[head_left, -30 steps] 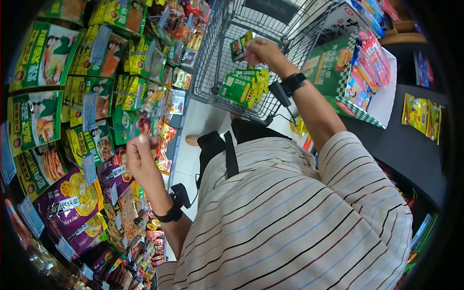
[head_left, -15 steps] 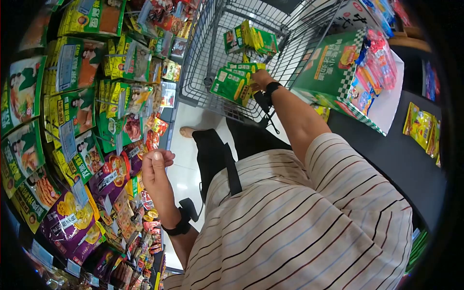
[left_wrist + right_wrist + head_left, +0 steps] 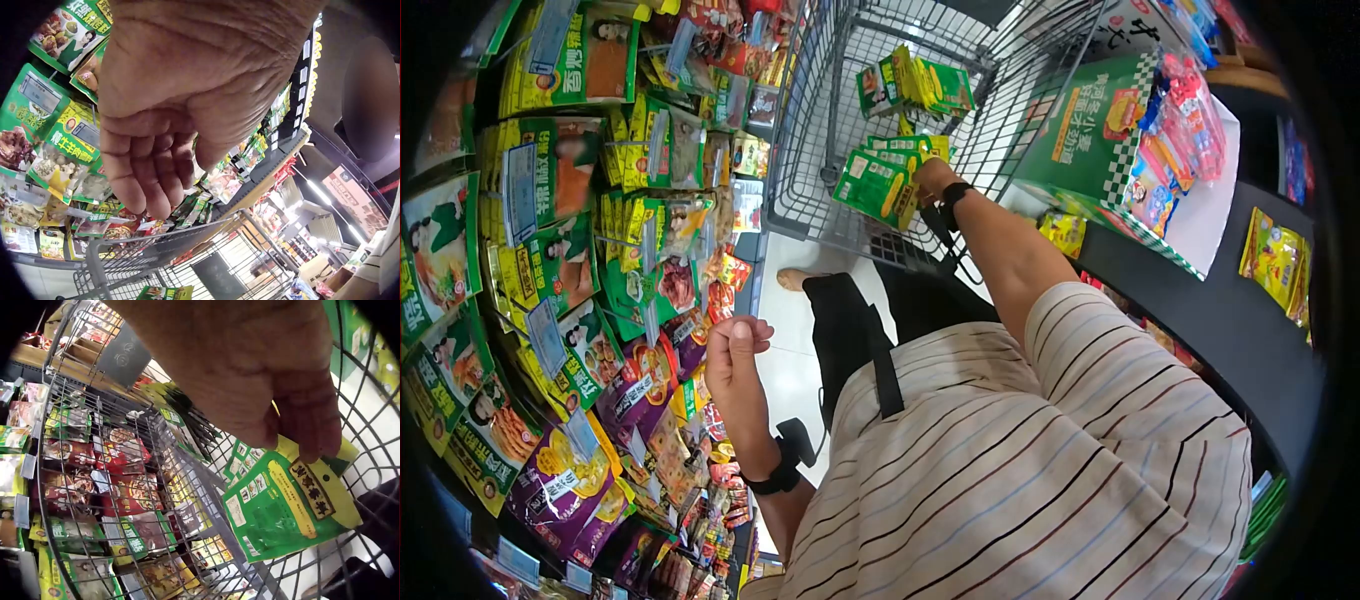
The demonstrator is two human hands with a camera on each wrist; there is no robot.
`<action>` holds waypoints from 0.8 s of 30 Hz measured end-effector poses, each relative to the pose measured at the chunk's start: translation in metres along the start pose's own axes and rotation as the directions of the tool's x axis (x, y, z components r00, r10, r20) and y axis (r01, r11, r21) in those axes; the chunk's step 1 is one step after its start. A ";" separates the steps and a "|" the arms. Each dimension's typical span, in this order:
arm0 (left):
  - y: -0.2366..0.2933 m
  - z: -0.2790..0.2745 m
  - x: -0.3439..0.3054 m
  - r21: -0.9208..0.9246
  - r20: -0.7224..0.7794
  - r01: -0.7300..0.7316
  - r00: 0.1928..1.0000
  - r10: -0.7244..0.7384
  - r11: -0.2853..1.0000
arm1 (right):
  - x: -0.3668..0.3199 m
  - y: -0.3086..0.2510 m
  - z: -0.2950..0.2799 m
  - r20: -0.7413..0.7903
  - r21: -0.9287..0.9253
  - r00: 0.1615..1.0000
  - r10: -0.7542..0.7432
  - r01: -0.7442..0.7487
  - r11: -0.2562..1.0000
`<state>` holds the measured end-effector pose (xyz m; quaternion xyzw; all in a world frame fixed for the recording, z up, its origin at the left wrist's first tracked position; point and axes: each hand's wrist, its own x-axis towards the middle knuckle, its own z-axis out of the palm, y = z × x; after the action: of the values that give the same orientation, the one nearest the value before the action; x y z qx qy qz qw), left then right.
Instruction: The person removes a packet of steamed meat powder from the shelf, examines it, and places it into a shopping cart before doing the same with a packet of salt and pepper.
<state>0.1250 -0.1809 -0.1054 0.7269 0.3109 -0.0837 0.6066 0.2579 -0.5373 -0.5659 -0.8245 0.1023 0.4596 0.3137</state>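
In the head view, the right hand (image 3: 935, 180) reaches into the shopping cart and pinches the edge of a fanned stack of green packets (image 3: 878, 186). Up close in the right wrist view, the fingers of this hand (image 3: 269, 381) lie over the yellow top of the front packet (image 3: 275, 506); the thumb is partly hidden. Further up in the cart lies another group of green and yellow packets (image 3: 915, 82), apart from the hand. The left hand (image 3: 738, 365) hangs empty beside the shelf, its fingers loosely curled, as the left wrist view also shows of this hand (image 3: 181, 106).
Hanging food packets (image 3: 560, 160) with price tags line the shelf on the left. The wire cart (image 3: 800, 215) stands in front of the body. On the right are a green display box (image 3: 1080, 135) and a dark counter (image 3: 1200, 290) with yellow packets (image 3: 1275, 265).
The right hand has let go of the upper packets and moved down to the lower stack's edge. The upper group now lies with a green packet spread to its right. The left hand has shifted away from the shelf.
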 end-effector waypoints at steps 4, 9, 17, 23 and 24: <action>-0.002 -0.004 0.002 -0.001 0.010 0.000 1.000 0.000 1.000 | -0.024 -0.031 -0.004 -0.062 0.053 0.985 0.160 -0.157 0.986; -0.006 -0.010 0.000 -0.021 0.015 -0.002 1.000 0.003 1.000 | -0.080 -0.084 -0.023 -0.074 0.220 0.954 0.292 -0.270 0.938; -0.010 -0.017 0.004 -0.023 0.028 -0.046 0.999 0.046 0.999 | -0.140 -0.140 -0.056 0.117 0.636 0.985 -0.127 0.023 0.771; -0.012 -0.028 0.010 -0.040 0.086 -0.147 0.985 0.150 0.988 | -0.184 -0.180 -0.075 0.063 0.816 0.942 -0.330 0.142 0.560; -0.014 -0.031 0.012 -0.040 0.101 -0.146 0.984 0.150 0.988 | -0.211 -0.197 -0.085 0.053 0.831 0.939 -0.339 0.147 0.536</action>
<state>0.1189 -0.1464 -0.1157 0.7328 0.2254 -0.0710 0.6381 0.2898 -0.4603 -0.2764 -0.5394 0.1533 0.3948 0.7278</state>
